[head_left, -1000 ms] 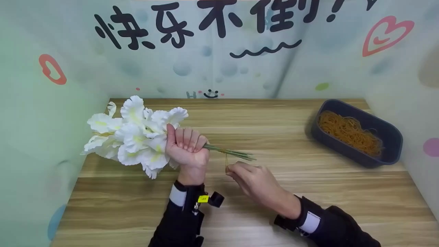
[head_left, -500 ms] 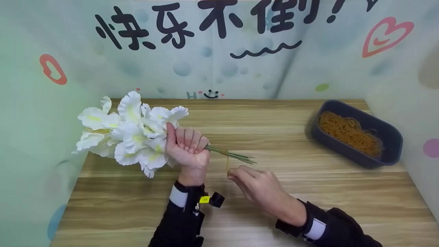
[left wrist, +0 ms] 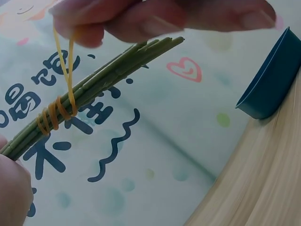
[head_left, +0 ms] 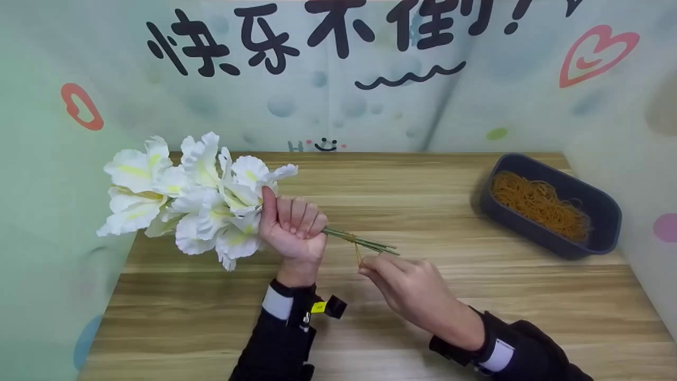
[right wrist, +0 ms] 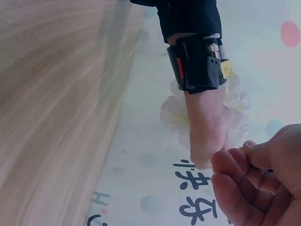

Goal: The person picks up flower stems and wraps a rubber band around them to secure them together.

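My left hand (head_left: 295,227) grips a bunch of white artificial flowers (head_left: 201,206) by the stems, blossoms out to the left. The green stems (left wrist: 101,80) stick out past the fist to the right. A yellow-brown rubber band (left wrist: 55,115) is wound several times around them, and a stretched loop of it runs off to the side. My right hand (head_left: 412,286) pinches the end of that loop between thumb and fingertips, just in front of the stem ends. In the right wrist view, the right hand's curled fingers (right wrist: 240,183) show, with the left forearm and some petals behind.
A dark blue-grey bin (head_left: 603,222) with a heap of rubber bands (head_left: 539,203) stands at the back right of the wooden table (head_left: 402,185). Printed cloth walls (head_left: 328,106) enclose the table at the back and both sides.
The flower heads have swung left and upward as the bunch turned in the left hand. My right hand has moved a little right and down, still holding the stretched loop.
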Action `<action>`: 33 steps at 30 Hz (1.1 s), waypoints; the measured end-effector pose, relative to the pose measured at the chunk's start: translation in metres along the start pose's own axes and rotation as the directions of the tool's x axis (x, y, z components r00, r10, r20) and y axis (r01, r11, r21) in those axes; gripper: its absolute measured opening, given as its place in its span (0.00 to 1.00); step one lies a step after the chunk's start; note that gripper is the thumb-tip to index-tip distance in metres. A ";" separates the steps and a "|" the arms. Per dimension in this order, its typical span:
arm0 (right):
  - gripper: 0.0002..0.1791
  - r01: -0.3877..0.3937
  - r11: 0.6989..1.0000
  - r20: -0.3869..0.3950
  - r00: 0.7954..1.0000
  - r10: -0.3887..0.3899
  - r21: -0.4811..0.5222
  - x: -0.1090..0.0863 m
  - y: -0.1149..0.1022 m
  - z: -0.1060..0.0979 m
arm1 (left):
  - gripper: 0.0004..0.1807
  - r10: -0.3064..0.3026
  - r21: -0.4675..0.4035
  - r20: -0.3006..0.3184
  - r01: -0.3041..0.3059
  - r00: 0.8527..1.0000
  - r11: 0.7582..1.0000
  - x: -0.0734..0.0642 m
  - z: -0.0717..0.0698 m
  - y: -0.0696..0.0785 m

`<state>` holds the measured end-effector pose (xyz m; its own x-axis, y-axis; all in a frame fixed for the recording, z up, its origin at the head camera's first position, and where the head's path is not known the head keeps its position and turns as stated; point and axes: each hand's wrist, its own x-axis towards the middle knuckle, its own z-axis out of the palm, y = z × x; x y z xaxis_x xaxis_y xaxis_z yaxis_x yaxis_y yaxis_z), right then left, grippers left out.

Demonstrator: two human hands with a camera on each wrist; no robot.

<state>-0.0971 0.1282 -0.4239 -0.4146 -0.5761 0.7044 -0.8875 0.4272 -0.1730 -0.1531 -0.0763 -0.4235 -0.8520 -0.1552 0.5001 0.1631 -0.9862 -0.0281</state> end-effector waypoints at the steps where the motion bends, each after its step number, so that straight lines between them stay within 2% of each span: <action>1: 0.17 -0.002 1.000 0.000 1.000 0.002 -0.001 0.001 0.001 -0.002 | 0.38 -0.006 -0.002 0.010 0.006 1.000 1.000 0.000 0.000 0.000; 11: 0.17 -0.031 1.000 0.005 1.000 0.031 0.003 0.006 0.008 -0.020 | 0.38 -0.106 -0.017 0.105 0.108 0.989 0.994 0.002 -0.001 0.000; 24: 0.12 -0.058 0.998 0.018 0.998 0.058 0.010 0.009 0.015 -0.034 | 0.38 -0.132 0.032 0.127 0.129 0.983 0.991 0.001 0.001 0.001; 30: 0.11 -0.093 0.996 0.049 0.994 0.093 0.007 0.010 0.021 -0.041 | 0.38 -0.150 0.001 0.121 0.151 0.981 0.988 0.001 0.002 0.002; 33: 0.07 -0.111 0.994 0.060 0.992 0.111 0.003 0.010 0.024 -0.046 | 0.38 -0.158 -0.041 0.123 0.164 0.980 0.986 0.002 0.004 0.003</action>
<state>-0.1135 0.1648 -0.3888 -0.5216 -0.5664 0.6381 -0.8366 0.4862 -0.2523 -0.1521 -0.0795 -0.4193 -0.7995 0.0106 0.6006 0.0010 -0.9998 0.0190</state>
